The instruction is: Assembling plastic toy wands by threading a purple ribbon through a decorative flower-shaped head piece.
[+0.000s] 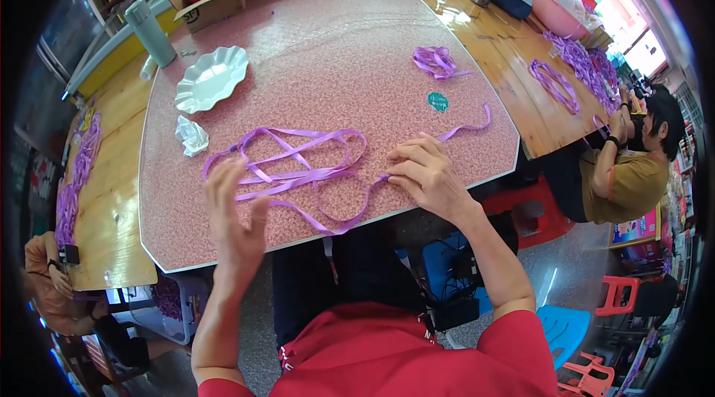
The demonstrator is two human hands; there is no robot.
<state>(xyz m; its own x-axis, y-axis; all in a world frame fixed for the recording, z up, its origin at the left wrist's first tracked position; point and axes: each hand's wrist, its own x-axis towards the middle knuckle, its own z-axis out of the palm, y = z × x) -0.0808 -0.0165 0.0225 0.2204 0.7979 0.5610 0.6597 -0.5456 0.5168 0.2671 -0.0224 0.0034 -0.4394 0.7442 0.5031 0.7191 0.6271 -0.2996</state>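
A long purple ribbon (307,173) lies in loose, overlapping loops on the pink speckled table (313,62). My right hand (428,179) is closed on the ribbon near the table's front edge, with a small dark knot at its fingertips. From that hand the ribbon's tail runs off to the right in a curve. My left hand (237,218) is raised at the left end of the loops, fingers stretched and thumb apart, holding nothing. It hides part of the ribbon behind it.
Left of the loops are a crumpled white tissue (192,136), a scalloped plate (212,80), a green bottle (150,33) and a cardboard box (208,2). A purple ribbon bundle (436,62) and a green round sticker (438,102) lie right. People sit at both side tables.
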